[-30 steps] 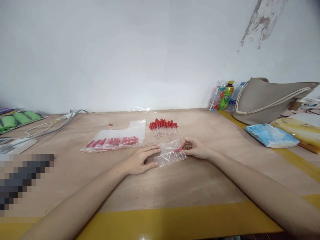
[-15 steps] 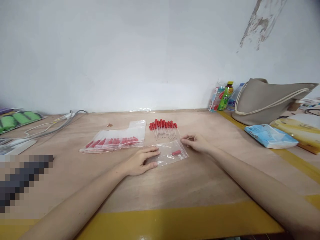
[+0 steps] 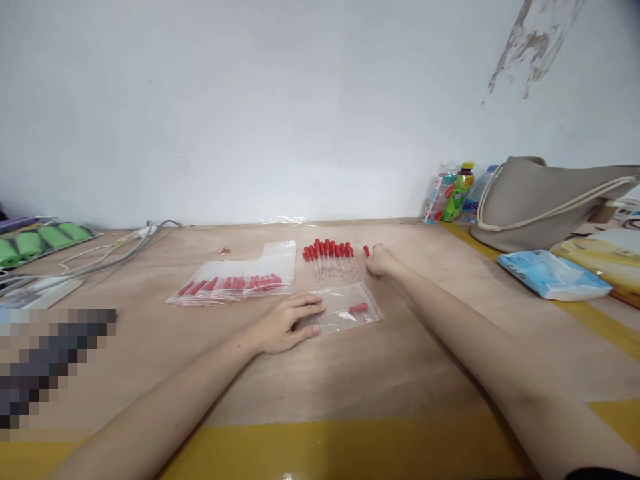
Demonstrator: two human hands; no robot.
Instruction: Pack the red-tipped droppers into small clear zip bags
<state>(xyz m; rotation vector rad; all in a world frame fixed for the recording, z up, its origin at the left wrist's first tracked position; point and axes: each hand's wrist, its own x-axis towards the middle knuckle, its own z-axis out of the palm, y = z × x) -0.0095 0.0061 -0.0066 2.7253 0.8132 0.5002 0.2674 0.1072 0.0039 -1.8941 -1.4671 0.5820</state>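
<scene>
My left hand [image 3: 290, 323] lies with fingers apart on the left edge of a clear zip bag [image 3: 333, 323]. Inside that bag, near its right end, is one dropper with a red bulb [image 3: 358, 307]. My right hand [image 3: 383, 260] is closed beyond the bag's upper right corner. A red dropper bulb [image 3: 367, 251] sticks out from its fingers; the rest of that dropper is hidden. Left of this hand lies a fanned pile of droppers [image 3: 327, 248], red bulbs pointing away from me. Overlapping filled bags [image 3: 233, 277] with red-bulbed droppers inside lie to the left.
A blue tissue pack [image 3: 553, 275], a yellow pack [image 3: 603, 257] and a grey bag [image 3: 530, 200] stand at the right. Bottles [image 3: 457, 193] are against the wall. Cables [image 3: 135, 247] and a tray with green items [image 3: 45, 240] are at the left.
My right hand has moved from the bag's right corner away from me, and a red bulb now shows at its fingers. My left hand stays on the bag. The view has shifted slightly.
</scene>
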